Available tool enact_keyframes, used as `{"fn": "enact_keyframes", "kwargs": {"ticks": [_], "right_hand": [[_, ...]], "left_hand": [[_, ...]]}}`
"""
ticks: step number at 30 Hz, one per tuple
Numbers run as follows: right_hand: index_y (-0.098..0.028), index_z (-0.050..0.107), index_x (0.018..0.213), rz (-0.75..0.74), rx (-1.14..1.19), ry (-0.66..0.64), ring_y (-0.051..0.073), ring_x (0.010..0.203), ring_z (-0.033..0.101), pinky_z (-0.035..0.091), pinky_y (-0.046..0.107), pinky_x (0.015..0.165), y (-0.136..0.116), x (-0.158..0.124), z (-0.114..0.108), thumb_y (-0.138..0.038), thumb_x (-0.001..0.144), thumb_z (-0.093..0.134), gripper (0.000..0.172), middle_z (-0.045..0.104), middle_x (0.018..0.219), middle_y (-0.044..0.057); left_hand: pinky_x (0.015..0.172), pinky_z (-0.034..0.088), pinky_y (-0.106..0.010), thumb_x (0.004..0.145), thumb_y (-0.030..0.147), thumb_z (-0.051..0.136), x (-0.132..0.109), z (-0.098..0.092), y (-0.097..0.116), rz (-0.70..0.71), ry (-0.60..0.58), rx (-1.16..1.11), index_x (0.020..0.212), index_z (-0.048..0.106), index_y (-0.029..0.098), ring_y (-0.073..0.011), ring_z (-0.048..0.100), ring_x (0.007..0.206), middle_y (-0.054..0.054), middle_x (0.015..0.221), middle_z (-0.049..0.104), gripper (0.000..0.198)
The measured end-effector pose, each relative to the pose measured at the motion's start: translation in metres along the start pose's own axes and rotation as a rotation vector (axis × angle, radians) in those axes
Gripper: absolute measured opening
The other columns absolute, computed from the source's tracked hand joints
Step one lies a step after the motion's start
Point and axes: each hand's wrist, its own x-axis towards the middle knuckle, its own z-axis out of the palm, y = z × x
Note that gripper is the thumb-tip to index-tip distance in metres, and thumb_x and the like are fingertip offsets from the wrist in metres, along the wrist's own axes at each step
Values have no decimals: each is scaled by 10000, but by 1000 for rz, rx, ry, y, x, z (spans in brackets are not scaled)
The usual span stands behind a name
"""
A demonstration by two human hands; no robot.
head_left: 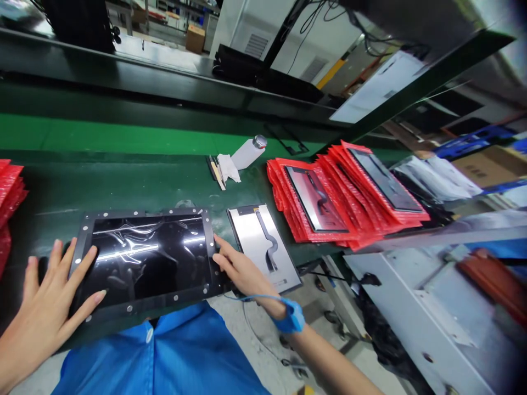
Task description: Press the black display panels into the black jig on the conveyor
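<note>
A black-framed screen panel (148, 258) lies in front of me, its dark glossy face up under wrinkled clear film, with several round pale dots around the frame. My left hand (51, 299) is spread flat, fingertips over the panel's left edge. At the opposite edge, my right hand (239, 269) has thumb and forefinger on the frame's side, the other fingers curled; their undersides are hidden. A blue wrist strap (293, 316) with a thin cord circles my right wrist. Just right of this hand rests a silver-backed display (267, 247) with a dark ribbon cable.
Red bubble bags (284, 203) are stacked on the right, with displays on top. More red bags (10, 192) sit at the left edge. A white bottle (249, 153), a white cloth (228, 167) and thin tools (217, 173) stand behind the panel on the green bench (123, 186).
</note>
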Motion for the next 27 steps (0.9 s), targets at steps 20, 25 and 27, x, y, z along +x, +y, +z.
{"fn": "enact_keyframes", "kwargs": {"ticks": [20,25,27], "right_hand": [[-205,490,1403,-670,-412,104,245,1100,565,460,463,932,-80,115,20,-35,907,438,526,654,1154,99],[-200,595,1217,-479,81,-84,216,985,582,466,405,930,-83,138,11,-161,787,702,444,640,1014,44],[-182,600,1166,-448,158,-146,195,894,598,487,364,868,-89,143,4,-184,794,679,380,625,944,24]], "left_hand": [[1130,-23,-720,892,664,443,-5,-1,22,25,105,273,1567,101,96,-411,140,1492,-225,1568,290,946],[1146,-42,-703,916,611,454,-5,-5,25,-10,84,240,1569,103,120,-393,129,1499,-203,1578,280,889],[1160,-1,-692,932,566,465,-5,-7,27,-21,71,200,1573,88,144,-384,98,1505,-184,1596,242,856]]}}
